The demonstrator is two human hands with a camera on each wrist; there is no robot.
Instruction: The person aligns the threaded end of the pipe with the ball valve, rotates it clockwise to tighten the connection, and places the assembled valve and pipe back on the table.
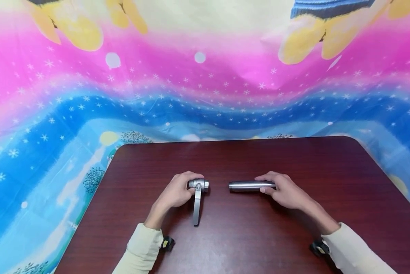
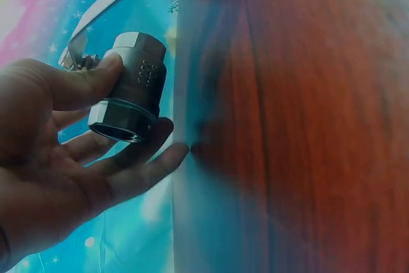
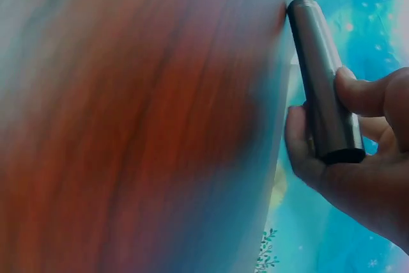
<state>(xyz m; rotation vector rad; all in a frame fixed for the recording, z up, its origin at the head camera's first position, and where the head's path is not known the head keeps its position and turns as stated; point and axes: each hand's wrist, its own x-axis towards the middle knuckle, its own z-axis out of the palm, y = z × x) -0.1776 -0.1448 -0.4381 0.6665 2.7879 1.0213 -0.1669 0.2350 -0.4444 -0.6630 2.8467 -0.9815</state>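
My left grip [image 1: 178,191] holds the valve [image 1: 201,185], right grip [image 1: 287,192] the pipe [image 1: 244,186] (gap between), over the worktop [image 1: 239,243], inside its edges.

Tabletop workspace [image 1: 246,239] before snowflake-printed cloth [image 1: 205,82]

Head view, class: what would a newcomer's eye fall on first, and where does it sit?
The bright pink-and-blue backdrop strikes first, spanning the view behind the dark red table. Next, over the table, come a lever-handled metal valve in the left hand and a metal pipe in the right hand, with a gap between the two.
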